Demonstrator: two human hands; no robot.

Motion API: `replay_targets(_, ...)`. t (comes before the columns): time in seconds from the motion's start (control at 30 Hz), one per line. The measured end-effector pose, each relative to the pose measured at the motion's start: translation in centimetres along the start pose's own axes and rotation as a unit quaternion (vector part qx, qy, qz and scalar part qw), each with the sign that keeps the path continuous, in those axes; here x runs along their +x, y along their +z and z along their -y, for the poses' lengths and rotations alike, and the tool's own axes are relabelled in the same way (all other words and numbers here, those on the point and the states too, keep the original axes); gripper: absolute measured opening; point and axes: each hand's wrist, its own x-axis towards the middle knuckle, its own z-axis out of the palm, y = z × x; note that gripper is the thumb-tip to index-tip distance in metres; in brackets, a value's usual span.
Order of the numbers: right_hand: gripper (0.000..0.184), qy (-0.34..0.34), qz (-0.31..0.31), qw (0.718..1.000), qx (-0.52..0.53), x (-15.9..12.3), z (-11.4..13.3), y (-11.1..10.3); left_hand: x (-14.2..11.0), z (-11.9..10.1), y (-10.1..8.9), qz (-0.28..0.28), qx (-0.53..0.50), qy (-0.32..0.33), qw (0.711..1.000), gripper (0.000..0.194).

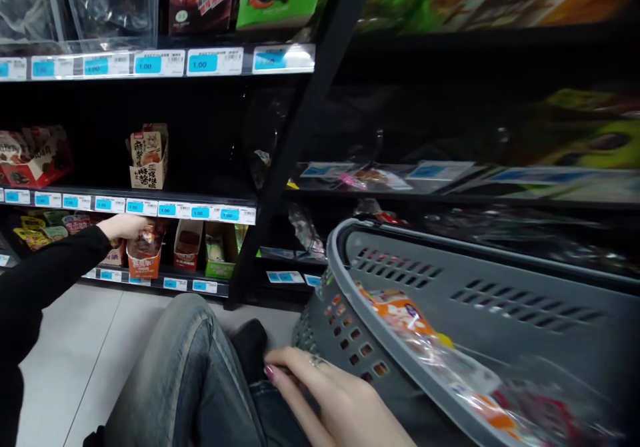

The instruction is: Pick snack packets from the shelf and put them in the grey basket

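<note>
Black-sleeved L arm (60,264): extending fwd from the L side twd the bottom shelf.
Bare L hand (128,226): reaching in under the shelf above, fingers meeting the top of a shiny reddish-brown plastic packet (149,235); can't tell if they're clamping it or just touching.
Packet location: standing in an orange-and-white open-top cardboard box (143,266), bottom shelf.
R of box: red-and-white carton (186,260) sitting nearby, green-and-brown carton (221,269) farther R.
Mid shelf: small beige-and-white carton (147,175) standing above the L hand's spot.
Bare R hand (335,390), w/ ring & pink nail polish: hovering btwn faded blue denim knee (185,347) & basket; fingers curling loosely, tips close tog., can't tell if anything's inside.
Grey slotted plastic basket (440,300): standing on the R, holding orange-and-clear plastic packs (407,315).
</note>
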Motion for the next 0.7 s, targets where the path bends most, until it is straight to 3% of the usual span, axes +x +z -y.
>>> replay_targets(0.2, 0.021, 0.028, -0.016, 0.999, 0.030, 0.5, 1.2, 1.5, -6.5, -2.0, -1.5, -0.058, 0.032, 0.025, 0.997, 0.042)
replay_targets(0.37, 0.017, 0.029, -0.011, 0.999, 0.029, 2.3, 2.4, 3.6, -10.1, -4.3, -2.6, -0.183, 0.013, 0.014, 0.983, 0.039)
replay_targets(0.43, 0.030, 0.005, -0.052, 0.998, 0.023, 3.1, 3.3, 4.2, -11.6, -6.5, -3.5, -0.217, -0.039, 0.047, 0.974, 0.038)
replay_targets(0.5, 0.066, -0.047, -0.101, 0.994, -0.006, 3.8, 4.4, 4.6, -13.4, -9.5, -4.3, -0.234, -0.117, 0.095, 0.961, 0.036)
replay_targets(0.57, 0.087, -0.102, -0.132, 0.986, -0.030, 4.1, 5.5, 4.6, -15.0, -12.8, -5.3, -0.230, -0.218, 0.135, 0.939, 0.036)
replay_targets(0.63, 0.085, -0.117, -0.137, 0.983, -0.017, 3.9, 6.1, 4.1, -15.9, -15.6, -6.6, -0.207, -0.337, 0.146, 0.907, 0.036)
replay_targets(0.7, 0.077, -0.063, -0.127, 0.989, 0.049, 3.2, 6.2, 3.2, -15.6, -17.3, -8.3, -0.163, -0.451, 0.160, 0.863, 0.038)
